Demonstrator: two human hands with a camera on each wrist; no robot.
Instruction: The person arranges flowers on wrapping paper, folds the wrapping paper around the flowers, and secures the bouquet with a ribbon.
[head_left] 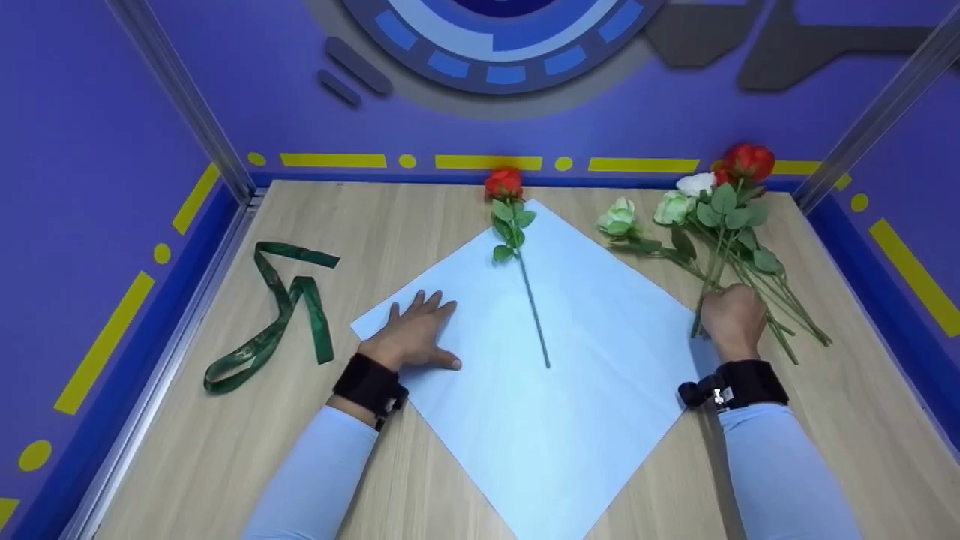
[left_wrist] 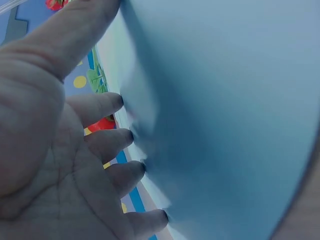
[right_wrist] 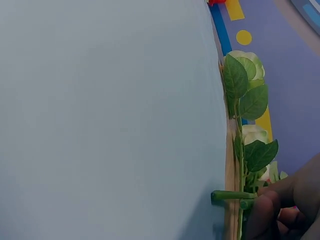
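Nearest were two light-blue sleeves (head_left: 315, 472), each ending at a black wrist band. Between them a pale bluish-white sheet (head_left: 570, 427) lay turned like a diamond on the table (head_left: 420, 487), its near corner pointing to the person. On its left part rested the left hand (head_left: 416, 330), with fingers spread apart and tips touching the surface, probably so that the sheet would stay flat and not slide. The right hand (head_left: 733, 321), at the right corner, had its fingers curled and clamped on some green stems (right_wrist: 232, 195); two cut ends came out beside the thumb. I judge that it held them low because the leaves and petals are higher and delicate. Which flower heads belonged to these stems, I cannot tell.

Left of the sheet lay a green ribbon (head_left: 283, 315), flat and slightly shiny, in bends and one loop, perhaps put aside to leave room. Farther, one red rose (head_left: 516, 237) lay on the sheet, its thin, straight stem toward the middle and its round head past the far edge, likely so the petals stayed free. At far right, the bunch (head_left: 724, 217) showed ruffled red, white and pale green heads with oval leaves. Behind stood a smooth purple-blue wall (head_left: 247, 90).
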